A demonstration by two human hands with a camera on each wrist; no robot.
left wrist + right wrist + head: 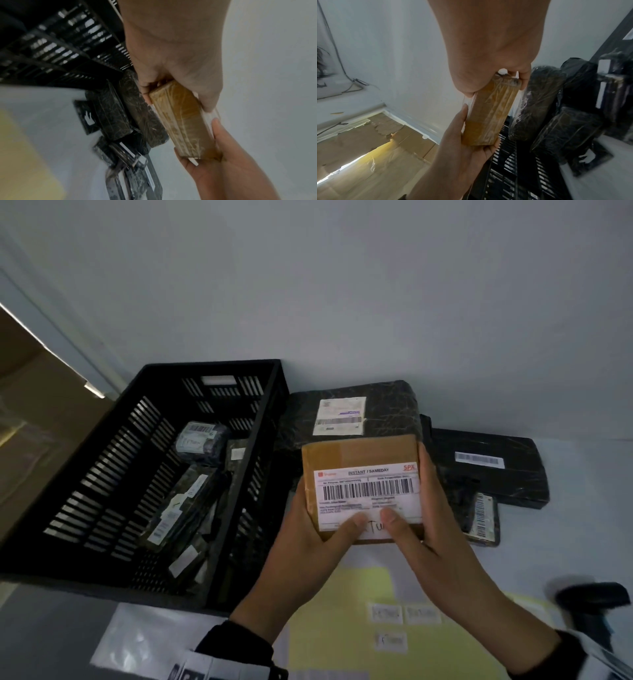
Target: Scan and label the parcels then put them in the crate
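Brown parcel (359,460): a tape-wrapped cardboard box held in the air between both hands, label side up, above the white tabletop (565,542) and just right of the crate.
Shipping label (368,491): white, with a barcode, covering the near half of the top face; a small handwritten sticker (375,527) sits at its near edge between the two thumbs.
Left hand (308,539): grasps the parcel's left edge, thumb pressed on top, fingers underneath.
Right hand (431,529): grasps the right edge, thumb on top, fingers wrapped along the side.
Crate (113,467): black slatted plastic, open-topped, at the left; several black-wrapped parcels lie on its floor, with open floor showing along its left side.
Waiting parcels: a large black-wrapped one (349,412) touches the crate's right wall behind the brown box; a long flat one (489,467) and a small one (479,518) lie to the right.
Near edge: a yellow sheet (342,628) bearing small white stickers; a dark blurred object (592,601) stands at the far right.
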